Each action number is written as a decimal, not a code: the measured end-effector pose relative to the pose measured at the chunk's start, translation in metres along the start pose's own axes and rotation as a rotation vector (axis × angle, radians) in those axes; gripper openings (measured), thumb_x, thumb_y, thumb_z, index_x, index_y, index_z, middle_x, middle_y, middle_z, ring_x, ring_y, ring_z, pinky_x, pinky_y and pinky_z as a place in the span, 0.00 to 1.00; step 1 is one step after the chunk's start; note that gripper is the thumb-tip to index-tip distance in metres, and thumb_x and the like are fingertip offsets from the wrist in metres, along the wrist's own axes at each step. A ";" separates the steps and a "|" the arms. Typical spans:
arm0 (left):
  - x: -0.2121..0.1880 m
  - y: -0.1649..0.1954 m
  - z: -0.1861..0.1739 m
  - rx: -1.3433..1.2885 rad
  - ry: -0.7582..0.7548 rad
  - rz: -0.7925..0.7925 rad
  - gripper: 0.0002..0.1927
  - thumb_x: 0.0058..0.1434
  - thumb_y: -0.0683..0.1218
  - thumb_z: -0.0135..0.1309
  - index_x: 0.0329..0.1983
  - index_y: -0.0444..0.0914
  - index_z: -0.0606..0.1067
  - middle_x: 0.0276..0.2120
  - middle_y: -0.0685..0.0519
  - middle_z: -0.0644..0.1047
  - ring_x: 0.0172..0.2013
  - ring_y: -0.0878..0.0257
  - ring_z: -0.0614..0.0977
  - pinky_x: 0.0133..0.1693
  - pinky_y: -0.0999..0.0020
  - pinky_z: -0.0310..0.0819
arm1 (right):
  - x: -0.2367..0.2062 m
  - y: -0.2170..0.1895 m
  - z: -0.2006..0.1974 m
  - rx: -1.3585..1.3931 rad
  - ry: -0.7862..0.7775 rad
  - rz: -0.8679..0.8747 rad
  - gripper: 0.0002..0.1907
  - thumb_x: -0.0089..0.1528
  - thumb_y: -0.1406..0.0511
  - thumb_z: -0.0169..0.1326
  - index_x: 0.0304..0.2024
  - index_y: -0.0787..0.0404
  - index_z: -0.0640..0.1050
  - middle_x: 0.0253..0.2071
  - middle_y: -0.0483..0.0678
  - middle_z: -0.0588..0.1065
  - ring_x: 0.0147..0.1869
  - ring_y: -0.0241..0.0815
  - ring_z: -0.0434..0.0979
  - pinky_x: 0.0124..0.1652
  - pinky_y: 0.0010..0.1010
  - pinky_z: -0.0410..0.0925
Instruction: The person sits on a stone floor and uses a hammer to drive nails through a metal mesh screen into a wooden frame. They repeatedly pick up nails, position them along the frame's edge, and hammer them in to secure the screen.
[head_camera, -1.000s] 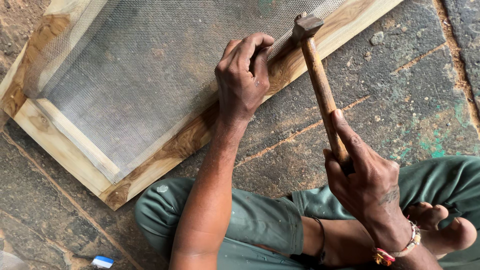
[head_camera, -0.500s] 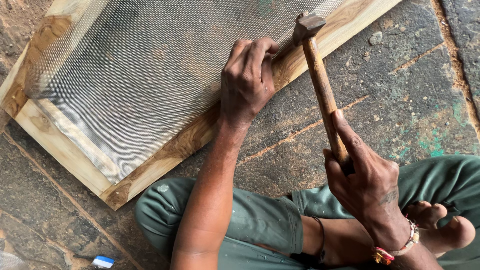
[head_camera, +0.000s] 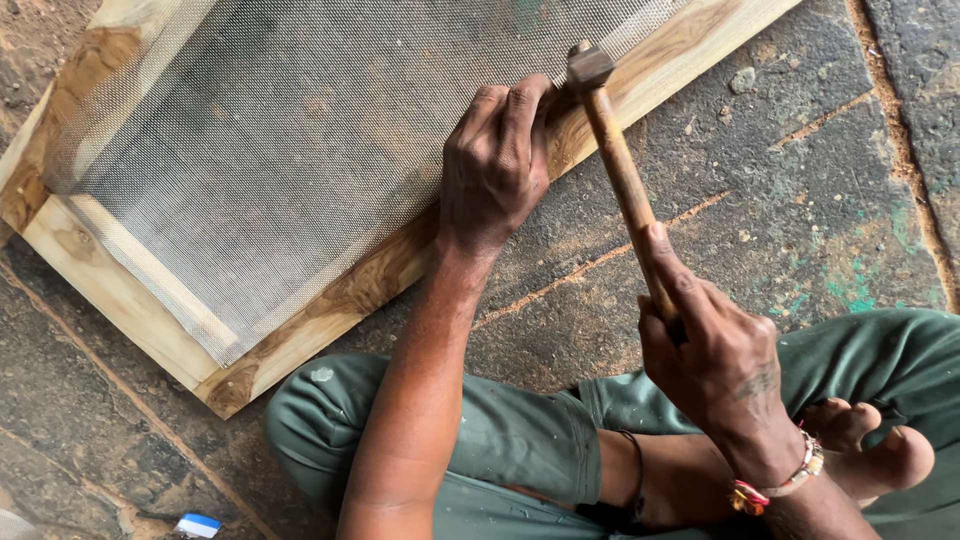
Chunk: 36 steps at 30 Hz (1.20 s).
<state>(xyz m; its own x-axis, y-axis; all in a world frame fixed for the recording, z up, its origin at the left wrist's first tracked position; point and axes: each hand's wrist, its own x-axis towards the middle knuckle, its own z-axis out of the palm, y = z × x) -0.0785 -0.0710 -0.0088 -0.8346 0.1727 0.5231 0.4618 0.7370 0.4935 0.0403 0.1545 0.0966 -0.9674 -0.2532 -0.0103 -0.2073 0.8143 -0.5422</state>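
Hammer (head_camera: 622, 170) — right hand (head_camera: 722, 360) fingers wrapped on handle; left hand (head_camera: 495, 165) fingers pressed together on wooden frame (head_camera: 330, 300).

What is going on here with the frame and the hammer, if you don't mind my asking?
A person sits on the stone floor with a wooden frame covered in wire mesh lying in front of them. The left hand presses down on the frame's near rail, fingers at the mesh edge. The right hand holds a wooden-handled hammer by the end of its handle, its head right beside the left fingertips at the rail.
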 end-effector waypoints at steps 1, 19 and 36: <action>-0.001 -0.001 0.001 0.012 0.002 0.002 0.18 0.64 0.29 0.54 0.57 0.28 0.70 0.36 0.45 0.79 0.38 0.61 0.82 0.40 0.70 0.83 | 0.000 0.000 0.000 -0.002 -0.015 0.011 0.33 0.59 0.68 0.62 0.68 0.58 0.71 0.42 0.57 0.81 0.33 0.52 0.82 0.31 0.39 0.73; 0.000 -0.003 0.007 0.042 -0.009 0.022 0.16 0.66 0.30 0.54 0.55 0.32 0.69 0.39 0.48 0.79 0.39 0.61 0.81 0.40 0.71 0.83 | 0.002 -0.004 -0.004 0.026 -0.008 0.043 0.34 0.60 0.69 0.62 0.69 0.57 0.70 0.39 0.55 0.81 0.32 0.48 0.82 0.30 0.37 0.73; -0.001 -0.004 0.006 0.018 -0.037 -0.060 0.17 0.64 0.29 0.55 0.55 0.32 0.71 0.32 0.47 0.80 0.34 0.61 0.82 0.34 0.72 0.83 | 0.005 -0.009 -0.003 -0.009 -0.064 0.078 0.35 0.59 0.69 0.61 0.70 0.55 0.70 0.32 0.54 0.78 0.29 0.52 0.79 0.29 0.42 0.72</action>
<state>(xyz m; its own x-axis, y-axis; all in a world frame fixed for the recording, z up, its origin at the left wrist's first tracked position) -0.0813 -0.0706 -0.0158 -0.8713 0.1520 0.4666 0.4056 0.7584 0.5103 0.0368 0.1478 0.1041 -0.9695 -0.2211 -0.1058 -0.1332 0.8377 -0.5297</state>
